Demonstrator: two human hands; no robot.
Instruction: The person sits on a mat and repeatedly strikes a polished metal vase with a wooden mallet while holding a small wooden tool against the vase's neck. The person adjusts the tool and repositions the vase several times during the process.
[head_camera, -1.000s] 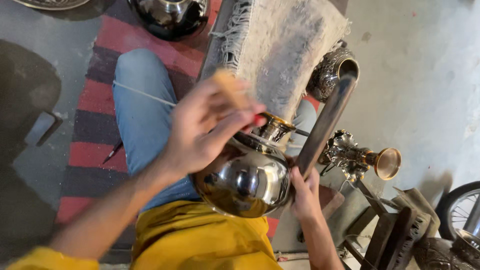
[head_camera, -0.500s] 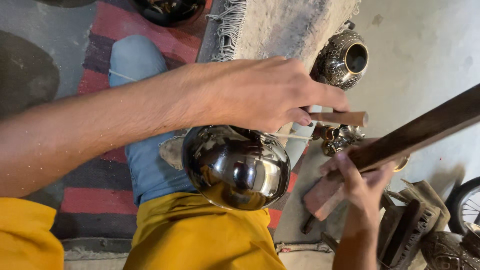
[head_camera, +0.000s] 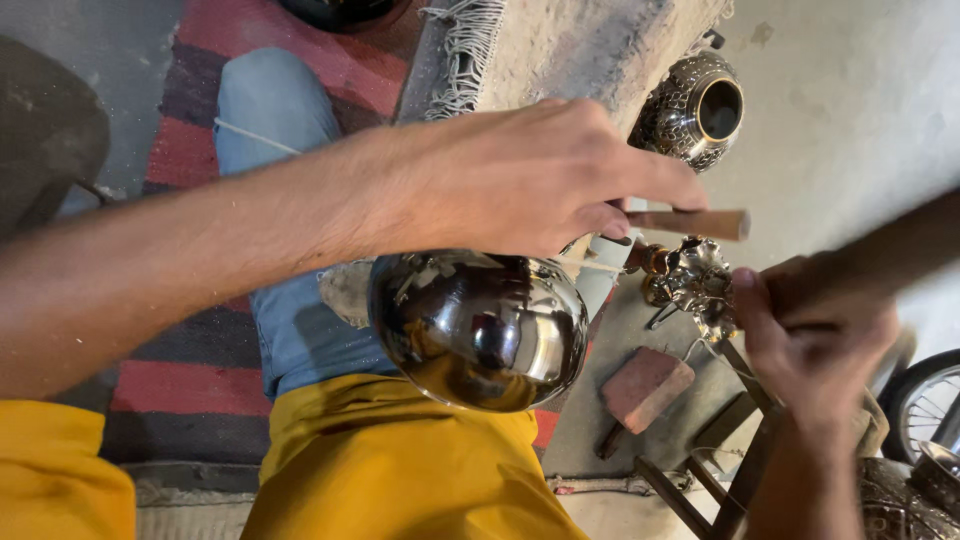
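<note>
- Holding a wooden handle (head_camera: 690, 223) in our left hand (head_camera: 530, 180), we have the fingers curled shut round its near end, so that only the pale round stub shows past the fingertips.
- Our right hand (head_camera: 820, 345) is closed round a dark, blurred bar (head_camera: 880, 255) that runs up to the right edge; what kind of tool it is we cannot tell.
- The polished metal bowl (head_camera: 478, 328) sits just below our left hand, over our lap, above the yellow garment (head_camera: 400, 460) and the blue trouser leg (head_camera: 270, 120).
- To do this step well, we judge that the bowl needs steady support while the two tools work close to it, and light, even contact, since a mirror finish would likely show any slip.
- The bowl is smooth, rounded and bright as a mirror, throwing back the room.
- The ornate metal fitting (head_camera: 690, 280) between our hands is knobbly and embossed, with a brassy collar.
- An engraved round pot (head_camera: 695, 110) stands on the floor beyond, its mouth dark.
- A reddish brick (head_camera: 645, 388) lies on the grey floor, matt and rough.
- A fringed, dusty cloth (head_camera: 560, 45) and a red striped rug (head_camera: 190, 140) lie under us.
</note>
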